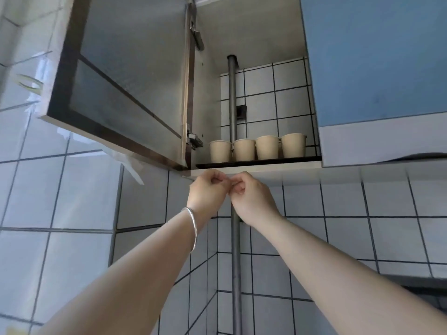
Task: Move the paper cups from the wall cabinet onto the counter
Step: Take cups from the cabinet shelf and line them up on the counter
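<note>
Left hand (pixel 210 193): raised just below cabinet floor edge, fingers curled into a loose fist, nothing held; bangle (pixel 192 226) on wrist.
Right hand (pixel 251 195): beside left, knuckles touching, fingers curled in, empty.
Paper cups (pixel 256 147): four, upright, in a row on bottom shelf of wall cabinet (pixel 256 164).
Cabinet door (pixel 125 78): swung open to the left.
Pipe (pixel 232 97): vertical, behind cups.

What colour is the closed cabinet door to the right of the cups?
Blue, seen in the head view, beside the four beige cups.
</note>
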Demonstrator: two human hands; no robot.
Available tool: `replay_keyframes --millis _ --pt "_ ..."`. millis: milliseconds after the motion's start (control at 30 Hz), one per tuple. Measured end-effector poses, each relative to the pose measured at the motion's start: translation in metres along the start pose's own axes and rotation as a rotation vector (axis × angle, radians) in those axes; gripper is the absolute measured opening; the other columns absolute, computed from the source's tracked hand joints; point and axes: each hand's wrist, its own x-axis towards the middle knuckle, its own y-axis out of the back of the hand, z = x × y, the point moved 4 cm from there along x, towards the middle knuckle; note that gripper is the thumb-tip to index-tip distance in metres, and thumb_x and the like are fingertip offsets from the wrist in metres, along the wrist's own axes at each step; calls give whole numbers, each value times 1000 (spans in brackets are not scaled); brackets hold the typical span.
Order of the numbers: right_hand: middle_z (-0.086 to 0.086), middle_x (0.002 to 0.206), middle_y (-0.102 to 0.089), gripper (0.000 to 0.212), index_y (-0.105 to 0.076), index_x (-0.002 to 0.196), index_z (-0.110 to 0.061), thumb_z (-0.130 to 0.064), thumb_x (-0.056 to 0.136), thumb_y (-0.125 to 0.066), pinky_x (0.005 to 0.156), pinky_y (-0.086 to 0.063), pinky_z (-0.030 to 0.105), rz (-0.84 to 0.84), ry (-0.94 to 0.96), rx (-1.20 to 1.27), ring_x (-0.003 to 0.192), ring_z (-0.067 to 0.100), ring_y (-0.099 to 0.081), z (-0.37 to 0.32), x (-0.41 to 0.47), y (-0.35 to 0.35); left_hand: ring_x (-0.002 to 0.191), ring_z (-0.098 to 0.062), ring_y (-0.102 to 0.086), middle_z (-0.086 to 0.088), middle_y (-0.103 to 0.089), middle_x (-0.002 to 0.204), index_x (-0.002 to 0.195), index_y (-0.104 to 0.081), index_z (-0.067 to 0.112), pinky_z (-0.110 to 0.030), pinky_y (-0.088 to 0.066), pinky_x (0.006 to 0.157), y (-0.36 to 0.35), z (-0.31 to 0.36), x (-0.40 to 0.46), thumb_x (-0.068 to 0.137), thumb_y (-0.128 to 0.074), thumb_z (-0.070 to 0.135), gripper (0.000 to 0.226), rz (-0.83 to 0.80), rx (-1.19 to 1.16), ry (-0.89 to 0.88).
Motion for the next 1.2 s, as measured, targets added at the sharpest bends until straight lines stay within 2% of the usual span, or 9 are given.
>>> replay_keyframes --millis 67,133,300,400,500,600,833,1000,1200 --pt "0 100 -62 23 -60 109 -17 -18 86 -55 78 -48 28 13 -14 -39 94 19 -58 14 12 9 67 -10 -54 3 -61 72 73 -58 23 -8 -41 44 -11 -2 13 85 -56 15 15 -60 6 -15" --pt "0 99 -58 26 -60 110 -16 -15 85 -55 76 -42 24 54 -25 -71 95 19 -56 27 26 22 69 -10 -54 3 -61 76 74 -59 24 -14 -42 49 -21 -3 29 87 -55 16 16 -83 9 -28" --pt "7 127 -55 38 -52 125 -11 -17 87 -54 88 -42 29 240 -78 -211 114 26 -53 51 72 62 73 -14 -53 0 -58 78 89 -62 13 -14 -41 53 -56 9 78 90 -51 19 12 -29 43 -90" --pt "10 133 -49 43 -48 127 -10 -17 85 -56 81 -36 29 364 -91 -310 119 29 -48 62 95 80 76 -20 -56 2 -57 79 87 -58 21 -26 -48 70 -81 18 103 85 -54 20 5 -37 88 -149" --pt "11 136 -44 52 -41 134 -10 -19 85 -56 87 -38 32 463 -157 -368 125 30 -42 75 107 87 84 -24 -62 -6 -66 99 101 -60 19 -29 -52 76 -103 21 123 80 -58 24 22 -28 92 -161" --pt "17 134 -45 52 -41 132 -4 -21 85 -56 94 -40 37 532 -193 -425 125 33 -41 88 117 90 90 -28 -61 -15 -67 106 114 -60 4 -26 -45 71 -124 20 132 80 -59 27 41 -68 158 -167" --pt "17 135 -49 62 -39 130 -3 -31 79 -62 94 -44 38 450 -333 -451 123 35 -49 100 152 95 99 -31 -60 -14 -64 111 117 -55 6 -30 -44 71 -143 13 146 81 -56 39 49 -104 303 -130" --pt "13 137 -49 79 -24 140 -2 -34 79 -64 81 -45 31 316 -479 -436 120 31 -53 107 175 103 105 -28 -59 -9 -64 115 115 -56 10 -29 -42 77 -149 19 150 83 -54 41 45 -161 344 -73" --pt "17 145 -40 52 -38 139 -3 -21 92 -53 104 -34 28 98 -436 -502 133 28 -40 99 191 105 99 -26 -61 -5 -63 103 95 -52 17 -31 -46 80 -156 21 151 82 -52 43 28 -183 344 -29"
